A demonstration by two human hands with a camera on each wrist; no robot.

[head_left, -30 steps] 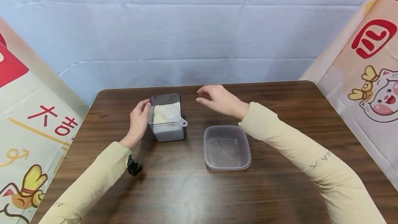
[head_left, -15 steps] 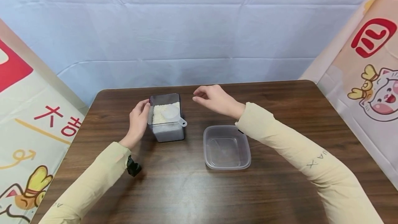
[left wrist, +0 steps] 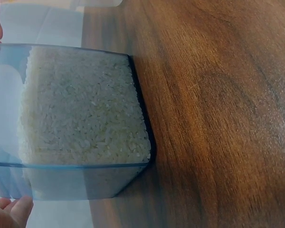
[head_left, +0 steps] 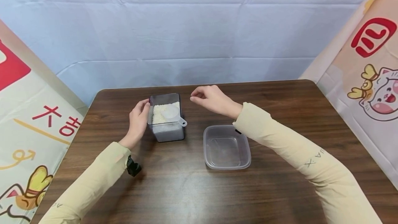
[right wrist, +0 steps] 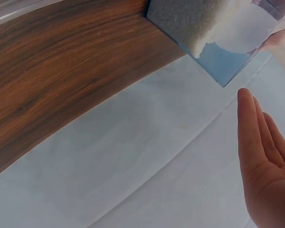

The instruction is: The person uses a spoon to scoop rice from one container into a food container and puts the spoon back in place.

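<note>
A square, see-through grey container [head_left: 168,134] of white rice [head_left: 158,115] stands left of centre on the table. Across its rim lies a clear plastic scoop [head_left: 171,112], bowl over the rice and handle sticking out over the near right side. My left hand [head_left: 138,120] rests against the container's left side, fingertips at the rim; a bit of that hand [left wrist: 12,213] shows against the wall in the left wrist view. To the right of the container hovers my right hand [head_left: 214,100], holding nothing. Its fingers [right wrist: 251,128] extend loosely towards the container's corner in the right wrist view.
A shallow, clear plastic food box [head_left: 227,148] without a lid sits on the brown wooden table [head_left: 192,196], right of the rice container and nearer to me. Behind the table hangs a pale cloth [head_left: 199,44]; printed panels stand at both sides.
My right hand has drifted slightly left, closer to the rice container, with its fingertips drawing nearer together. The left hand, container, scoop and food box stay in place.
</note>
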